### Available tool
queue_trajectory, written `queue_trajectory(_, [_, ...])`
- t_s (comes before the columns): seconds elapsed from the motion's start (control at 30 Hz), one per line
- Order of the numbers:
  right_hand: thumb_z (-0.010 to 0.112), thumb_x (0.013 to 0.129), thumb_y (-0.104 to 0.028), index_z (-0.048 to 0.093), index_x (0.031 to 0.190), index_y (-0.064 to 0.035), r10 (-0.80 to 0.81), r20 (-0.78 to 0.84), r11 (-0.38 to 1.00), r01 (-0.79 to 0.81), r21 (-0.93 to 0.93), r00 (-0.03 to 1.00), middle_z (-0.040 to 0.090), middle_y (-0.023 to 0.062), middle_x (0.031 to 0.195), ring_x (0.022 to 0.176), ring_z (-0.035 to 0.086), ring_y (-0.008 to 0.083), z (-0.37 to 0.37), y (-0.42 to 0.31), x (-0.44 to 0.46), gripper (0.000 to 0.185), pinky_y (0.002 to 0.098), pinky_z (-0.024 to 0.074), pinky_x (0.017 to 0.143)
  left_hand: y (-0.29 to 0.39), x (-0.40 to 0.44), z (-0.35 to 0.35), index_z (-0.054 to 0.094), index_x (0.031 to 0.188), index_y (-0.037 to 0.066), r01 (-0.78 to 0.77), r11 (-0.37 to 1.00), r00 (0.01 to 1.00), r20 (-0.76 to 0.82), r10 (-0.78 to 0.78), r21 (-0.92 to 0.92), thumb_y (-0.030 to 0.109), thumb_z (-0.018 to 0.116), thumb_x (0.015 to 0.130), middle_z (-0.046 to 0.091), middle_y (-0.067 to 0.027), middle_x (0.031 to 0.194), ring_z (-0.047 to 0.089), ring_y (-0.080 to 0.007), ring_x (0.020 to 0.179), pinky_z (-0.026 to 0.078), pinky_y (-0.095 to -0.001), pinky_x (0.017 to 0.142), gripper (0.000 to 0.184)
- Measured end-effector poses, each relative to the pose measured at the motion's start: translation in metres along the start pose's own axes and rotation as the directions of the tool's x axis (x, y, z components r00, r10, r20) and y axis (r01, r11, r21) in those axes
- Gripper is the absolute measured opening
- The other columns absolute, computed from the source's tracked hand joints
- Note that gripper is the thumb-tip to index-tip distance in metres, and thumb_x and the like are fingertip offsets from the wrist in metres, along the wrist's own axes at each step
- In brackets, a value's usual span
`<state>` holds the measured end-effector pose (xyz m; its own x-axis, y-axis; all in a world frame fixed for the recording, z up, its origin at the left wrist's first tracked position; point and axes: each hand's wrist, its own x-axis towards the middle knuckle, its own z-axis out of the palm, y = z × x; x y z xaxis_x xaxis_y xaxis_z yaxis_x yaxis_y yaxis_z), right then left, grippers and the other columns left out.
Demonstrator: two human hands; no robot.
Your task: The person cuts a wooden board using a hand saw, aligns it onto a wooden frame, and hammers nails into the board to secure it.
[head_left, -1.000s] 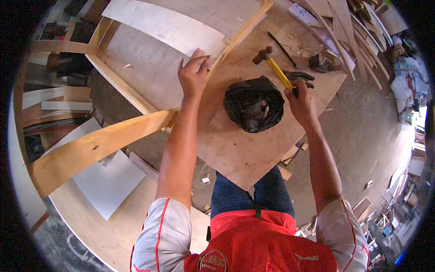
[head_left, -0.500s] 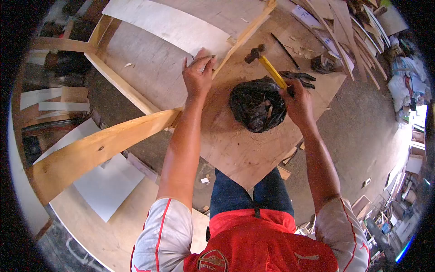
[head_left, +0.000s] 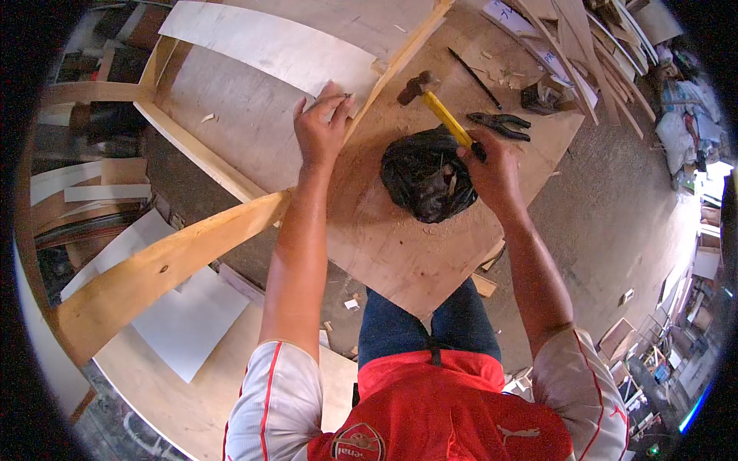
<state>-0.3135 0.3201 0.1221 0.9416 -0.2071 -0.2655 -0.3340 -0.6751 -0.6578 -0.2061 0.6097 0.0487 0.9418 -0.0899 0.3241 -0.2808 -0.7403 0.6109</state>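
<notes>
My right hand [head_left: 494, 173] is closed around the dark grip of a hammer [head_left: 447, 119] with a yellow handle; its rusty head is raised to the upper left, over the plywood board [head_left: 407, 261]. At the wooden frame's edge strip [head_left: 396, 65], my left hand [head_left: 323, 127] has its fingers pinched around something small and thin, too small to name. A white strip [head_left: 269, 44] lies across the frame just beyond the left fingers. Between my hands sits an open black plastic bag [head_left: 430, 175] with small contents that I cannot make out.
Pliers [head_left: 500, 124] and a dark thin rod [head_left: 474, 77] lie on the board, right of the hammer. A curved plank [head_left: 165, 269] juts out at the left. Wood strips [head_left: 584, 61] are piled at the upper right. White sheets [head_left: 188, 323] lie at the lower left.
My right hand and the hammer have moved to the left, bringing the hammer head nearer to the edge strip. My left hand stays at the strip in the same pinch.
</notes>
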Motion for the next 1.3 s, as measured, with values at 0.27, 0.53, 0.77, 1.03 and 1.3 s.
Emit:
queue_trajectory(0.27, [0.073,0.091,-0.02,0.068,0.123,-0.0065,0.001,0.01,0.999,-0.002,0.034,1.0,0.073,0.02,0.107,0.104,0.071,0.0341,0.0,-0.002,0.002,0.035,0.0412,0.0533,0.087,0.001,-0.001,0.003,0.078,0.094,0.004,-0.002,1.0,0.998,-0.066,0.001,-0.021,0.031,0.072,0.092,0.073,-0.0169,0.116,0.068,-0.0295,0.117,0.04,-0.0497,0.109,0.027])
queue_trajectory(0.53, [0.072,0.092,-0.019,0.067,0.12,-0.0051,-0.032,-0.001,0.998,0.032,0.063,0.999,0.072,0.0199,0.102,0.096,0.071,0.0315,0.003,-0.002,0.003,0.032,0.0407,0.0527,0.083,-0.001,-0.003,0.007,0.078,0.094,0.007,-0.018,0.999,0.996,-0.091,0.014,-0.042,0.029,0.074,0.091,0.073,-0.0161,0.117,0.068,-0.0282,0.118,0.038,-0.0501,0.11,0.022])
queue_trajectory(0.77, [0.068,0.094,-0.015,0.064,0.124,-0.0069,-0.052,0.057,0.989,0.044,0.139,0.997,0.07,0.0193,0.094,0.086,0.07,0.032,0.005,-0.011,-0.002,0.032,0.0417,0.053,0.076,-0.005,-0.006,0.012,0.079,0.094,0.015,-0.04,0.999,0.993,-0.113,0.037,-0.031,0.022,0.075,0.089,0.076,-0.0062,0.107,0.067,-0.0229,0.121,0.033,-0.0502,0.111,0.01])
queue_trajectory(1.03, [0.063,0.098,-0.019,0.055,0.142,-0.0168,-0.372,-0.036,0.928,0.373,0.023,0.928,0.07,0.0225,0.101,0.088,0.069,0.0437,0.011,-0.046,-0.015,0.044,0.0504,0.0552,0.071,-0.004,-0.006,0.015,0.077,0.091,0.016,-0.064,0.995,0.992,-0.114,0.056,-0.071,0.024,0.072,0.091,0.077,-0.0008,0.1,0.066,-0.0203,0.122,0.026,-0.047,0.113,0.009])
queue_trajectory(1.3, [0.061,0.1,-0.024,0.053,0.146,-0.0224,-0.399,0.02,0.914,0.4,-0.068,0.917,0.069,0.0203,0.099,0.084,0.07,0.0418,0.021,-0.052,-0.016,0.046,0.049,0.0574,0.072,-0.006,-0.009,0.022,0.076,0.089,0.015,-0.102,0.993,0.985,-0.136,0.108,0.054,0.023,0.071,0.09,0.077,0.0002,0.101,0.065,-0.0195,0.121,0.026,-0.0475,0.113,0.01])
